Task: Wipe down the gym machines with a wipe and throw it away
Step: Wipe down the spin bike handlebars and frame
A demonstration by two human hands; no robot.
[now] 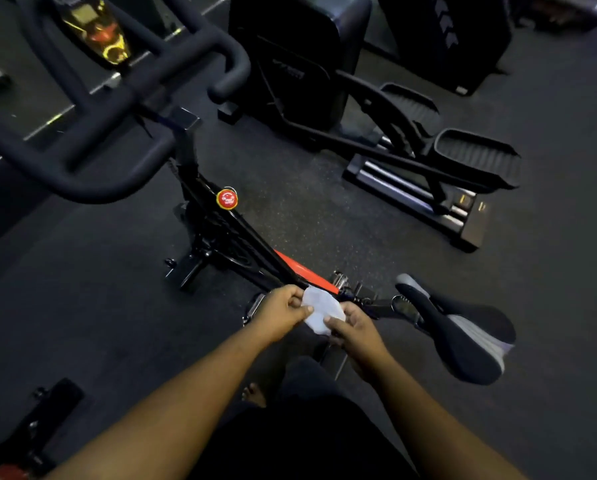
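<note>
Both hands hold a small white crumpled wipe [319, 311] above the frame of a black spin bike with a red panel [304, 270]: the left hand [283, 311] pinches its left edge, the right hand [354, 329] its near right edge. The step appears to be readying the wipe between surfaces. Next, probably, one hand presses it onto the black padded saddle [463, 336] at right or the dark looped handlebars [92, 133] far left. A black elliptical trainer [394, 133] stands beyond; the red round knob [227, 199] protrudes along the frame.
</note>
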